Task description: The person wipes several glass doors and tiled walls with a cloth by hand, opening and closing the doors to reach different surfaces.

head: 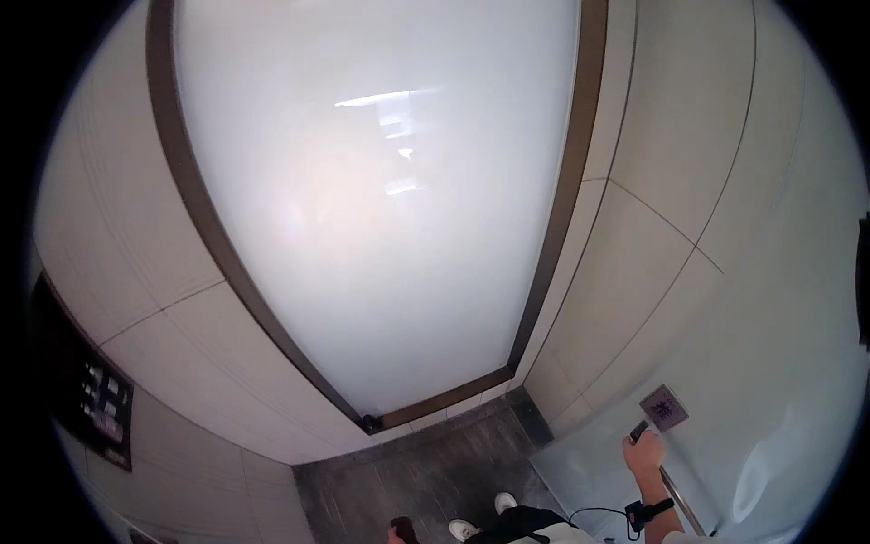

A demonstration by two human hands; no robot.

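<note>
My right hand (644, 452) is wrapped around a long metal pull handle (680, 500) on a pale glass door (727, 353), at the lower right. The bar's dark upper end shows above my fingers, and its lower part runs down past my forearm. Just above the hand, a square purple sign (664, 408) with writing is fixed to the glass. My left hand (393, 536) is partly cut off at the bottom edge, closed on a dark brown object (406, 529) that is too small to identify.
A large white glossy panel (394, 272) in a brown frame stands ahead, between tiled walls (652, 224). Dark wood-look flooring (421, 489) lies below, with my white shoes (464, 530) on it. A dark framed display (105, 401) hangs at left. A cabled device (637, 515) sits at my right wrist.
</note>
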